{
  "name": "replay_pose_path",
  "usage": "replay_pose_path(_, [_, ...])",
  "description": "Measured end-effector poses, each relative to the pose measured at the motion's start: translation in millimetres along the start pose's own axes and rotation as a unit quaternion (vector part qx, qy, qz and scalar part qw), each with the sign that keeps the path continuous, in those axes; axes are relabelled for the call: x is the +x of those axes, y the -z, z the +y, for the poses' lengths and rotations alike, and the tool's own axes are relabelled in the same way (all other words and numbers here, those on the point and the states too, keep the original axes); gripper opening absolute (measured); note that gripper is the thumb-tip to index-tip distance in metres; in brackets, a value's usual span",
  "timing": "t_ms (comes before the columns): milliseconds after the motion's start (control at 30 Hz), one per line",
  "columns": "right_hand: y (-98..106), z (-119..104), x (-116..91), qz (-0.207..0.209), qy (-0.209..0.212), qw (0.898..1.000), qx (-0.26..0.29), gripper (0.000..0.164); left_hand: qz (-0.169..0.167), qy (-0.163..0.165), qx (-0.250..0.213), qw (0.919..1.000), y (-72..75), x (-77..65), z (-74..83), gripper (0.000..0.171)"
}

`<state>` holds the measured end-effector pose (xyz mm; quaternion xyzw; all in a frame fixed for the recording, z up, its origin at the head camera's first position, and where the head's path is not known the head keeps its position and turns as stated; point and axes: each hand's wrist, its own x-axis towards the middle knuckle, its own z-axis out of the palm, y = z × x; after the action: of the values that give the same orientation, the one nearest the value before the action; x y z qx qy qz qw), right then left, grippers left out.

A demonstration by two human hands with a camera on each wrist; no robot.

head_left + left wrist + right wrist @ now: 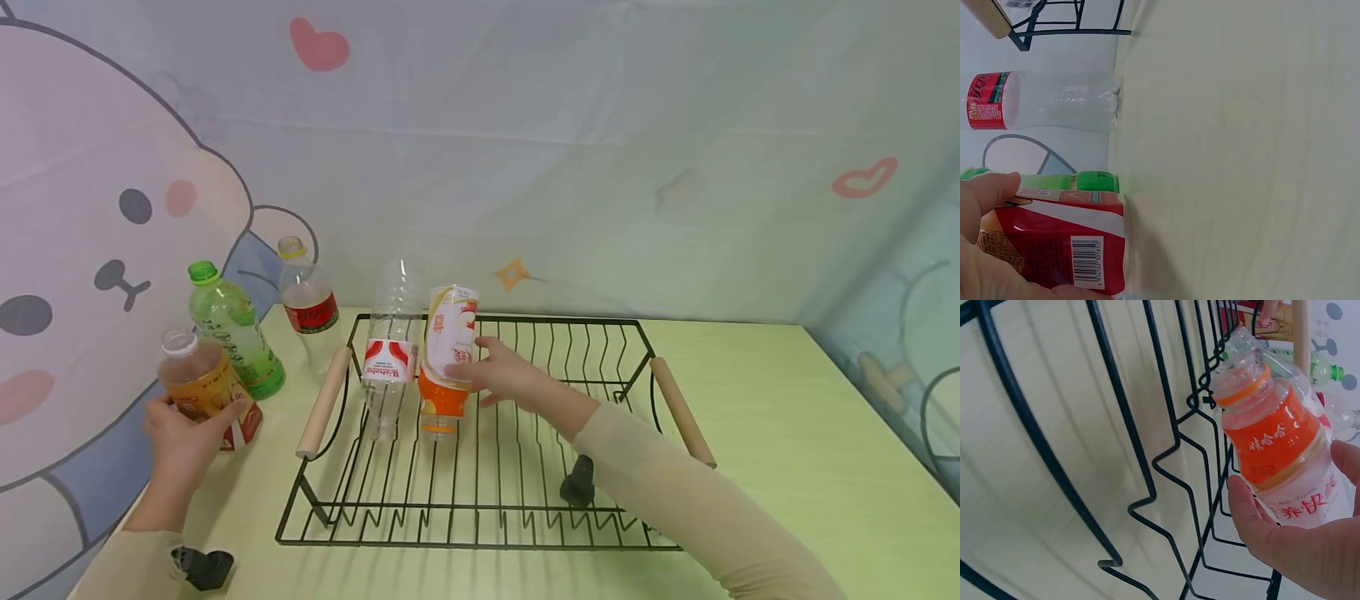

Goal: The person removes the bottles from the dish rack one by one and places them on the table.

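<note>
At the left of the head view, the left hand (pixel 186 437) grips a red-and-orange bottle (pixel 197 385), thumb on one side and fingers on the other, close to a green bottle (pixel 238 333). Near the centre, the right hand (pixel 517 379) has its fingers loosely spread around an orange-and-white bottle (pixel 448 333) (whether they press on it, I cannot tell). That bottle stands neck down in a black wire rack (pixel 480 547) on the counter (pixel 757 417), just right of a clear bottle (pixel 388 360), also inverted.
</note>
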<state>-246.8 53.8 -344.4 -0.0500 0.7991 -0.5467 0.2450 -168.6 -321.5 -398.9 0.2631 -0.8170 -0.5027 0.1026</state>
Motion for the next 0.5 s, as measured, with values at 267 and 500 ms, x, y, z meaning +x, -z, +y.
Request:
replay_pose_path(267, [-4.6,4.2,1.6,-0.006,-0.001,1.0,0.012,0.088,-0.003,0.013,-0.007,0.9999,0.1,0.3,-1.3,0.095])
replay_pose_path(500, [-8.0,6.5,2.9,-0.007,0.005,1.0,0.019,0.083,0.003,0.011,-0.007,0.9999,-0.1,1.0,-2.0,0.095])
